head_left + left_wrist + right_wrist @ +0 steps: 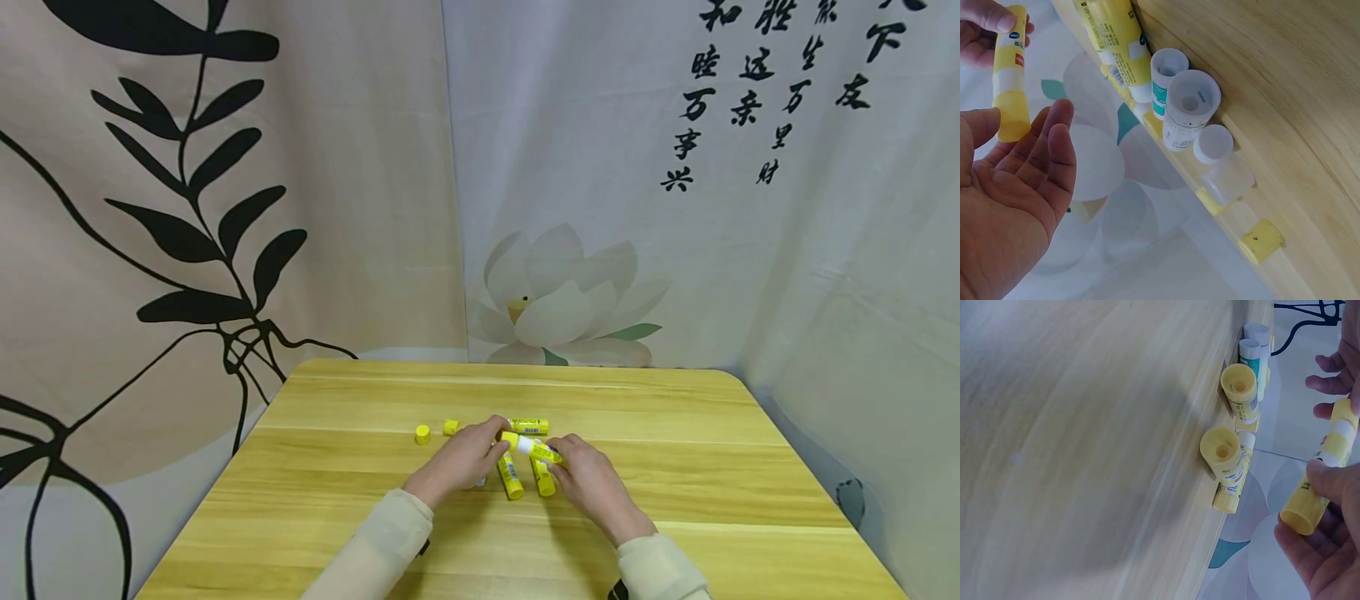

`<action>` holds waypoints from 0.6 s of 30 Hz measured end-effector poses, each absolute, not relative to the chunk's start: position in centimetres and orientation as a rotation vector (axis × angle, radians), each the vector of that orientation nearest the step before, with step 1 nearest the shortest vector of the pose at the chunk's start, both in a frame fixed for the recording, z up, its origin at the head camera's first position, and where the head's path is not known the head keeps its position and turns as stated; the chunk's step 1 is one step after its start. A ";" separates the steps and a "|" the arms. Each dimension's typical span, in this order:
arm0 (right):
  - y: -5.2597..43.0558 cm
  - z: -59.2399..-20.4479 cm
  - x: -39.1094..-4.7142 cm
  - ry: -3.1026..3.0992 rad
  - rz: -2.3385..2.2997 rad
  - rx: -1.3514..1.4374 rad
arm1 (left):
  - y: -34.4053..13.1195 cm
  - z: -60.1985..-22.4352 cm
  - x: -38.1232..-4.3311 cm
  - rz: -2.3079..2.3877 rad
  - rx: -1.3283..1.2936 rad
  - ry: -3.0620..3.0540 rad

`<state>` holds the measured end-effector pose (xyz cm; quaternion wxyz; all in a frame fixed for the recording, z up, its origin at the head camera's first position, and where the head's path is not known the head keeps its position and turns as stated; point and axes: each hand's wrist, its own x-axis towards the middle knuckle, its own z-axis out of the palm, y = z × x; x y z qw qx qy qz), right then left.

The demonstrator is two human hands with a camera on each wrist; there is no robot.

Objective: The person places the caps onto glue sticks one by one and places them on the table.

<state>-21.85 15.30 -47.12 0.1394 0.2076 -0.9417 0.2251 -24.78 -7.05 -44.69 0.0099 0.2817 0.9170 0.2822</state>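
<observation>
Above the table, both hands hold one yellow-and-white glue stick (523, 444) between them. The left hand (468, 457) pinches its yellow cap (1011, 117) between thumb and fingers. At the other end, the right hand (592, 483) grips the yellow body (1305, 503), thumb along its side. Whether the cap is fully seated cannot be told. Below the hands lie more yellow glue sticks, one (510, 477) and another (543, 478) pointing toward the person, and a third (529, 426) lying crosswise behind.
Left of the sticks are a yellow cap (422, 434) and a second yellow piece (451, 427). The left wrist view shows a white-and-green tube (1161, 81), a wider white tube (1186, 112), a white cap (1213, 144) and a translucent cap (1230, 179). A printed curtain (375, 208) hangs behind the wooden table (712, 467).
</observation>
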 end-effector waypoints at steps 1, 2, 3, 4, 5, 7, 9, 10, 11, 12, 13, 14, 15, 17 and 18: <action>15.3 -47.1 -21.8 -2.724 0.651 0.600 | -7.0 -44.6 -24.7 0.885 0.881 2.860; 15.3 -47.1 -21.8 -2.725 0.650 0.601 | -7.0 -44.6 -24.7 0.889 0.886 2.859; 15.3 -47.1 -21.8 -2.726 0.648 0.603 | -6.9 -44.6 -24.7 0.888 0.889 2.859; 15.2 -47.1 -21.7 -2.725 0.650 0.607 | -6.9 -44.6 -24.7 0.884 0.892 2.861; 15.2 -47.1 -21.7 -2.723 0.648 0.611 | -6.9 -44.6 -24.6 0.881 0.894 2.860; 15.2 -47.1 -21.7 -2.718 0.644 0.623 | -6.8 -44.5 -24.6 0.869 0.895 2.861; 15.2 -47.1 -21.6 -2.714 0.638 0.631 | -6.8 -44.6 -24.6 0.863 0.894 2.857; 15.2 -47.1 -21.6 -2.712 0.635 0.634 | -6.8 -44.6 -24.6 0.867 0.896 2.853; 15.2 -47.1 -21.6 -2.710 0.631 0.639 | -6.8 -44.6 -24.6 0.874 0.898 2.847; 15.2 -47.1 -21.6 -2.707 0.628 0.642 | -6.8 -44.7 -24.6 0.874 0.904 2.845; 15.2 -47.1 -21.6 -2.705 0.624 0.647 | -6.7 -44.7 -24.6 0.875 0.911 2.843; 15.2 -47.1 -21.6 -2.702 0.618 0.651 | -6.7 -44.7 -24.6 0.878 0.919 2.840; 15.2 -47.1 -21.6 -2.698 0.617 0.658 | -6.7 -44.7 -24.6 0.881 0.923 2.837; 15.3 -47.2 -21.7 -2.690 0.616 0.674 | -6.7 -44.7 -24.6 0.877 0.941 2.834; 15.3 -47.2 -21.7 -2.689 0.613 0.683 | -6.7 -44.7 -24.6 0.871 0.950 2.836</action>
